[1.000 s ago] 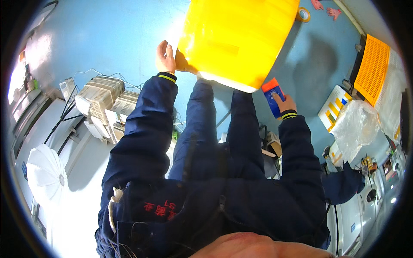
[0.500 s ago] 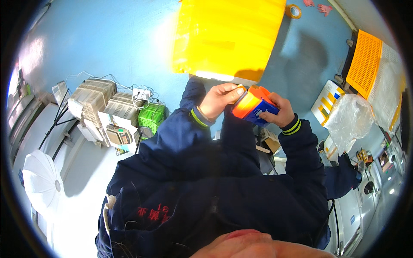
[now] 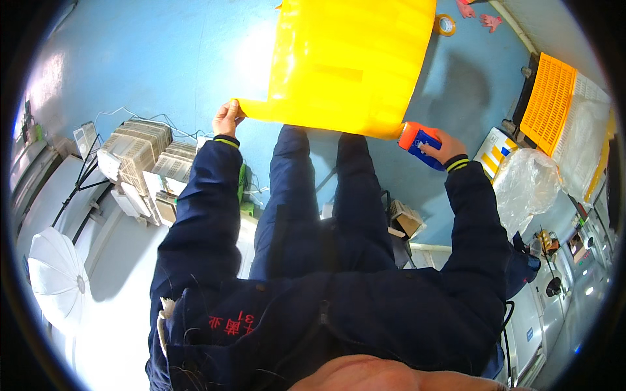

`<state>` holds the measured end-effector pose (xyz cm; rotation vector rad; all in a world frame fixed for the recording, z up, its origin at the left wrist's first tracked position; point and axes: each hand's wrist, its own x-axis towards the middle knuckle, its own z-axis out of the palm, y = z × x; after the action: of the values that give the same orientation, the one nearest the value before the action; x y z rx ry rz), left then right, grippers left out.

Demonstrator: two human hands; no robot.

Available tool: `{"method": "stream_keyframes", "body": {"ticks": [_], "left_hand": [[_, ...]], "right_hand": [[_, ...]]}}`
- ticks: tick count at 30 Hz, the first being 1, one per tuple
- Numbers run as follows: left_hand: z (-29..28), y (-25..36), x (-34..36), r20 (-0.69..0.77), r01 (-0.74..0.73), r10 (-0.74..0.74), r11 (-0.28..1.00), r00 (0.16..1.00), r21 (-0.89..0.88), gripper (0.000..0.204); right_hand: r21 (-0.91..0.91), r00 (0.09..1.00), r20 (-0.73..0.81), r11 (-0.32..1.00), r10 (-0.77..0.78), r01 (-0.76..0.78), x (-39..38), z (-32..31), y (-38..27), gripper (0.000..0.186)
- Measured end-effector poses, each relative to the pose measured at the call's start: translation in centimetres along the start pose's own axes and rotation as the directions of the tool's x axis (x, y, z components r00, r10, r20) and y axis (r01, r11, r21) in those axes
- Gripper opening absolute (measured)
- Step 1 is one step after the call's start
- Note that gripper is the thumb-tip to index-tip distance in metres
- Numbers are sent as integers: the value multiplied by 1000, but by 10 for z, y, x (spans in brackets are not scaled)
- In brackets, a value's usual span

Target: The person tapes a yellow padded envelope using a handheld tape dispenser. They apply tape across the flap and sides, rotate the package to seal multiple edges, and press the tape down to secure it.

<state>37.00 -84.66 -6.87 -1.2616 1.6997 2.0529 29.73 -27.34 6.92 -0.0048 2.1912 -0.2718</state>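
A large yellow-covered box lies in front of me, hiding my feet. My left hand is closed, pinching the free end of a yellow tape strip beyond the box's near left corner. The strip runs along the near edge of the box. At the near right corner, my right hand wraps round an orange and blue tape dispenser. The dispenser's orange end touches or almost touches the box; I cannot tell which.
A tape roll and pink gloves lie on the blue floor at the far right. On the right are an orange crate and a clear plastic bag. Stacked pale baskets and a white umbrella stand left.
My hands have moved apart: the left far to the left with the tape end, the right to the right with the dispenser. A tape strip now stretches along the box's near edge.
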Motion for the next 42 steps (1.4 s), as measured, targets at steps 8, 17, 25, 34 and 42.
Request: {"method": "stream_keyframes", "body": {"ticks": [8,17,25,34,42], "left_hand": [[42,-90,54,-9,-84,90,958,996,275,30],[107,3,-10,159,-291,244,759,956,583,55],[121,18,15,-10,-250,339,713,941,655,55],[94,38,62,-9,108,-108,994,994,4,62],[120,-17,72,-216,17,-31,998,976,-66,52]], "right_hand": [[180,985,107,972,135,-153,25,42,17,69],[95,999,-17,995,29,-27,16,39,2,70],[222,992,-101,973,81,-56,-12,72,-38,59],[638,885,-57,699,462,-324,-44,106,-93,57],[872,722,140,261,678,-414,-68,115,-114,66]]}}
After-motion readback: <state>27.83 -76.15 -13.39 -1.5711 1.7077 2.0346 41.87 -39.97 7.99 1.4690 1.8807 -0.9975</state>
